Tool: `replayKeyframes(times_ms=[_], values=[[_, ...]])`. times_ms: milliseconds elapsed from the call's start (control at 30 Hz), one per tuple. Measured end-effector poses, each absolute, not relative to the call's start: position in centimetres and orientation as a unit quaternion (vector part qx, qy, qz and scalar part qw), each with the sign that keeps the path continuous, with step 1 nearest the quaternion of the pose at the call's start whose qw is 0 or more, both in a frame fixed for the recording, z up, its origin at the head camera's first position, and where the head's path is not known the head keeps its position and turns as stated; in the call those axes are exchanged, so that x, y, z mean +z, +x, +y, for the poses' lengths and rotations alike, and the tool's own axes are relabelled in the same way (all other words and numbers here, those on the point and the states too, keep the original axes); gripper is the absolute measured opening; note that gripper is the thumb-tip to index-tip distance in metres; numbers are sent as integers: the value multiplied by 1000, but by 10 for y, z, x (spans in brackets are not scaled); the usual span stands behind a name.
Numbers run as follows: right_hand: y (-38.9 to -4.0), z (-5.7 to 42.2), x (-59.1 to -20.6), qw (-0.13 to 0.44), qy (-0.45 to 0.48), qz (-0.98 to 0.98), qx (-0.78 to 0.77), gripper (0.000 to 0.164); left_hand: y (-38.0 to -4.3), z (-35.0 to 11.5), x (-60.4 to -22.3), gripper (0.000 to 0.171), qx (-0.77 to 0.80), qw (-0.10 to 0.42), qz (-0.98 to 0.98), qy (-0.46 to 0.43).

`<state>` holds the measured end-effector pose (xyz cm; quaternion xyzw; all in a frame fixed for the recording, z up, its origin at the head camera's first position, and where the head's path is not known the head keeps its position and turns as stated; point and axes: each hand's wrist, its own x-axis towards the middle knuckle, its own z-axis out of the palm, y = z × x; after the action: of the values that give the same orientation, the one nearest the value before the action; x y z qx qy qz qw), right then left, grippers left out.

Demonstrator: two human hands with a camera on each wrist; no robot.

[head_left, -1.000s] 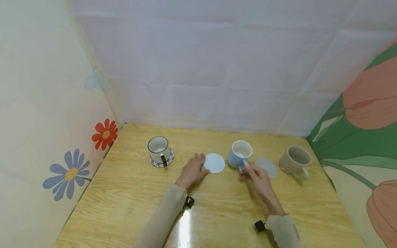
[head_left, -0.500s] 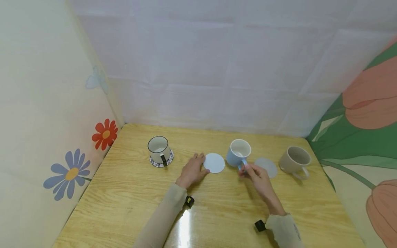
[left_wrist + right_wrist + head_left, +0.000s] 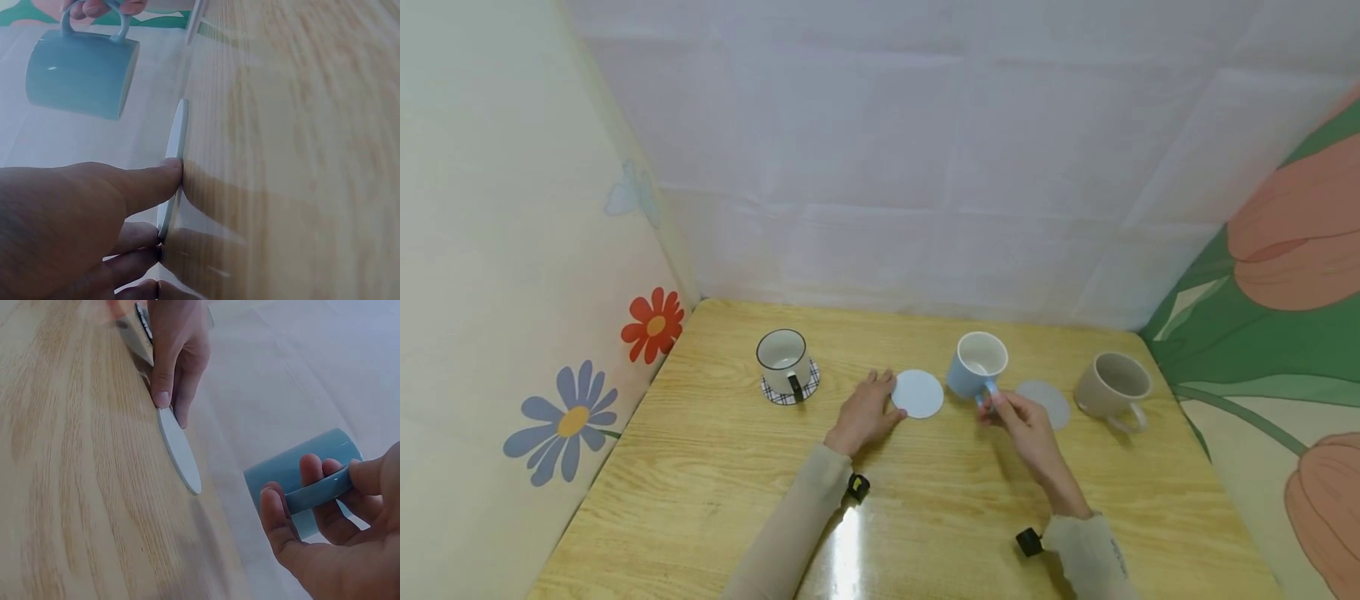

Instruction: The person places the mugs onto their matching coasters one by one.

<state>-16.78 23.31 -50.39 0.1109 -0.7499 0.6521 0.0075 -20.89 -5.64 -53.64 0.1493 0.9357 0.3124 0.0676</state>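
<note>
My right hand [image 3: 1026,429] grips a light blue mug [image 3: 966,380] by its handle, with fingers curled through and round it. The mug is upright, and in the left wrist view the mug [image 3: 81,75] hangs clear of the tabletop. To its left lies a round white coaster [image 3: 918,394] on the table. My left hand [image 3: 861,417] holds that coaster at its left edge, thumb on the near side and fingers on the far side. In the right wrist view the coaster [image 3: 181,456] lies flat, between the left hand and the mug.
A white mug [image 3: 781,367] with a black rim and handle stands on a checked coaster [image 3: 812,383] at the left. A grey round coaster [image 3: 1048,404] lies right of the blue mug. Farther right stands a beige mug [image 3: 1101,396]. A white curtain [image 3: 880,250] borders the wooden table [image 3: 700,483].
The blue mug has risen a little and shifted slightly left in my right hand. My left hand and the white coaster have stayed in place.
</note>
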Motion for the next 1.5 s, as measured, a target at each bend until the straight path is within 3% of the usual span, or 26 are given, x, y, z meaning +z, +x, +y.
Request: replayKeyframes(times_ms=[1500], values=[[-173, 212, -504, 25, 116, -747, 655, 31, -209, -54, -534, 68, 300, 72, 940, 143]])
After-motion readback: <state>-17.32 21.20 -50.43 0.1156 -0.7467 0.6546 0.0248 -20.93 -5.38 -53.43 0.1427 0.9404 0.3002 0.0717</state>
